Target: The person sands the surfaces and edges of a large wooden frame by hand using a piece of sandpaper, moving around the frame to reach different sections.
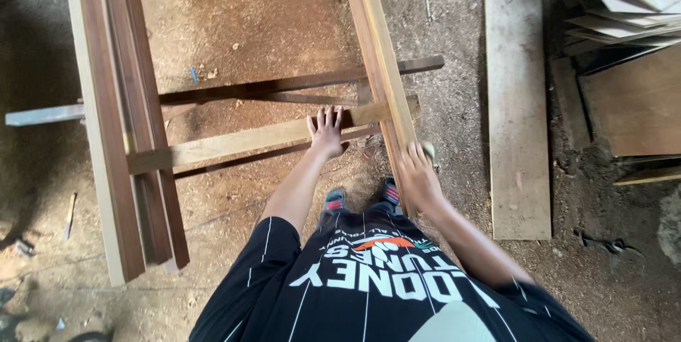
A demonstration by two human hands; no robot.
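Head view: left hand point(326, 131) flat, fingers spread, palm down on the pale crosspiece point(234, 142), arm straight out. Right hand point(418, 175) blurred, on the long rail's point(379, 65) near end over a pad point(428, 149); can't tell its grip. Hands apart. Rail runs away across the crosspiece. Plank point(516, 101) on the sawdust floor point(248, 23), right.

Reddish-brown long rail point(379, 65), pale tan crosspiece point(241, 141), black white-striped shirt point(369, 292), grey-white plank point(516, 101)
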